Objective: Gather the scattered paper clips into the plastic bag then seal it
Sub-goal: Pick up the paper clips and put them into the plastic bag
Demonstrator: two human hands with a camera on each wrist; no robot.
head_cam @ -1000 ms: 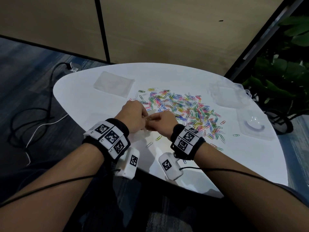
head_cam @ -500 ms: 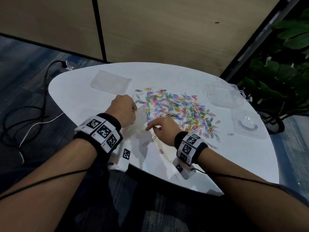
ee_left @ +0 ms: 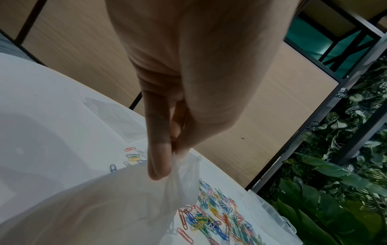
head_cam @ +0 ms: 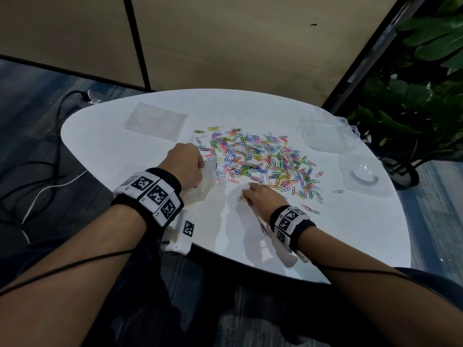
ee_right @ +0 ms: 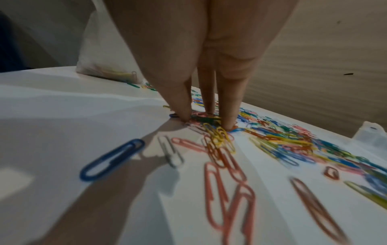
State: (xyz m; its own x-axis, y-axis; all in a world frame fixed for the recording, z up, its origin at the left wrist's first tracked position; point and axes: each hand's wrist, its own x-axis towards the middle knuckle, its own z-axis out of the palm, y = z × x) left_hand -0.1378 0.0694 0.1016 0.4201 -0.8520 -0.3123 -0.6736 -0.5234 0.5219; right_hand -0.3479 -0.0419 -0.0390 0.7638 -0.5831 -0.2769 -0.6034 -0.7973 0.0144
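Observation:
A heap of coloured paper clips (head_cam: 263,161) (ee_left: 213,215) (ee_right: 282,140) is spread over the middle of the white table (head_cam: 325,234). My left hand (head_cam: 185,164) (ee_left: 167,157) pinches the rim of a clear plastic bag (head_cam: 205,181) (ee_left: 125,199) (ee_right: 104,49) just left of the heap; a few clips lie in the bag's bottom. My right hand (head_cam: 253,192) (ee_right: 205,119) is at the heap's near edge. Its thumb and two straight fingers stand tip-down on the table with a few clips between them. Loose clips lie under that wrist.
A second flat plastic bag (head_cam: 155,120) lies at the table's far left. Clear plastic boxes (head_cam: 325,136) and a clear lid (head_cam: 363,176) sit at the right edge. A potted plant (head_cam: 413,96) stands to the right, and cables (head_cam: 37,176) lie on the floor at left.
My hands were together at the bag's mouth; the right hand has left the bag and moved right to the heap's edge. The left hand keeps hold of the bag.

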